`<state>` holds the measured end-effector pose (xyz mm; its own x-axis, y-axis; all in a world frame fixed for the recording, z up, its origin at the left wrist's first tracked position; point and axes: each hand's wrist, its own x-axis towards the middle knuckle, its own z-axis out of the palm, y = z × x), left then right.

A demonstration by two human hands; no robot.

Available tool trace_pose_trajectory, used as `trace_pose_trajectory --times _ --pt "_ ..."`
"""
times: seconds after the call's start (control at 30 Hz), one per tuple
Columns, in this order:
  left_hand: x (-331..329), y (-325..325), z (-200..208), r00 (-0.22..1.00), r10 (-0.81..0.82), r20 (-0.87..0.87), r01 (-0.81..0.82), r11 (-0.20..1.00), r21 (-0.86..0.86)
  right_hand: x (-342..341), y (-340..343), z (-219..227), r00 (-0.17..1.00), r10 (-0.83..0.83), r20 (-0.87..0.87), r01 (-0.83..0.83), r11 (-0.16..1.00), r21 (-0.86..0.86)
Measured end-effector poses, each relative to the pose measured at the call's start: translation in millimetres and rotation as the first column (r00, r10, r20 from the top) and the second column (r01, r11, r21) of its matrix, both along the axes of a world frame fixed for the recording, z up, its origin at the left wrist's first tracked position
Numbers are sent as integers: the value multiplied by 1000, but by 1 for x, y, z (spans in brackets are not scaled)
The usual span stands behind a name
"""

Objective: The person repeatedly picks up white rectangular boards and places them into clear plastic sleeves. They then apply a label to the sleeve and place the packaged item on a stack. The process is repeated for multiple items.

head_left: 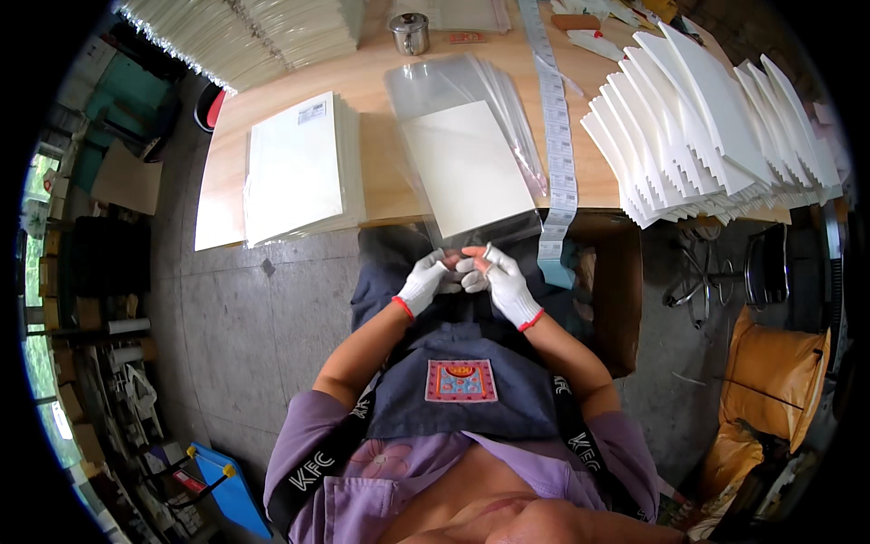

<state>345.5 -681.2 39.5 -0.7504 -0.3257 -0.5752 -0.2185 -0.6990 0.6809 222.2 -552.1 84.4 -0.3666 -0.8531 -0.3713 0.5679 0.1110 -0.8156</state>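
Note:
My left hand (424,281) and my right hand (500,279) meet at the table's near edge. Both wear white gloves with red cuffs, and bare fingertips show. Their fingers are pinched at the near end of a clear plastic bag (517,225), which overhangs the edge; the exact grip is partly hidden. A cream-coloured board (471,168) lies in or on this bag, tilted slightly. Under and beyond it is a stack of clear bags (426,80). To the left stands a pile of bagged cream boards (294,177), the top one with a small printed label (312,112).
A long strip of labels (557,154) runs down the wooden table (381,168) and hangs over its edge. White boards (689,118) are heaped at right. Wrapped stacks (263,36) and a metal cup (410,34) stand at the back. Below is a cardboard box (621,299).

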Motion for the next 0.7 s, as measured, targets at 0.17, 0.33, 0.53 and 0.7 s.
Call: trace_pose_trajectory --times 0.17,0.33,0.53,0.7 --pt "3 -13 3 992 112 50 -98 968 -230 -32 -51 17 -249 99 -963 -101 987 127" --pt "4 -24 10 993 65 103 -29 947 -319 -50 -90 4 -473 96 -876 -154 970 190" --pt "18 -28 18 991 105 80 -86 974 -209 -22 -76 23 -286 268 -920 -152 935 319" --pt "21 -30 9 991 130 33 -125 984 -123 -5 -72 15 -257 273 -927 -221 917 331"
